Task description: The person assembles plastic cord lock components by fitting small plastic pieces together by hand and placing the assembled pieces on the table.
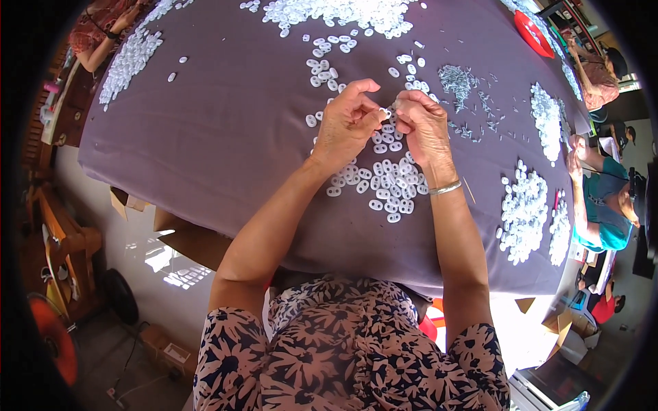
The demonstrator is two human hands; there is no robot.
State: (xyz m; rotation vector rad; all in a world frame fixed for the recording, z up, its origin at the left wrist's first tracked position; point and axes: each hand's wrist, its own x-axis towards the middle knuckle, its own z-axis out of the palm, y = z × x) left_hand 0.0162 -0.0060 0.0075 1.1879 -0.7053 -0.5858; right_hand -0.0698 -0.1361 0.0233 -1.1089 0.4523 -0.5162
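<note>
Over the cloth-covered table, my left hand (pixel 345 123) pinches a small white plastic piece (pixel 386 113) between thumb and forefinger. My right hand (pixel 423 123) is closed right beside it, its fingertips meeting the piece's far side; what they hold is too small to make out. Below both hands lies a heap of white oval two-hole pieces (pixel 394 181), some of them partly hidden by the hands. To the right of my right hand is a scatter of small grey metal pins or screws (pixel 458 82).
A large white heap (pixel 336 12) spreads along the far side. Other white piles lie at the far left (pixel 133 61) and right (pixel 524 212). A red tray (pixel 534 34) sits at the far right. Several people work around the table, one in a teal shirt (pixel 606 205).
</note>
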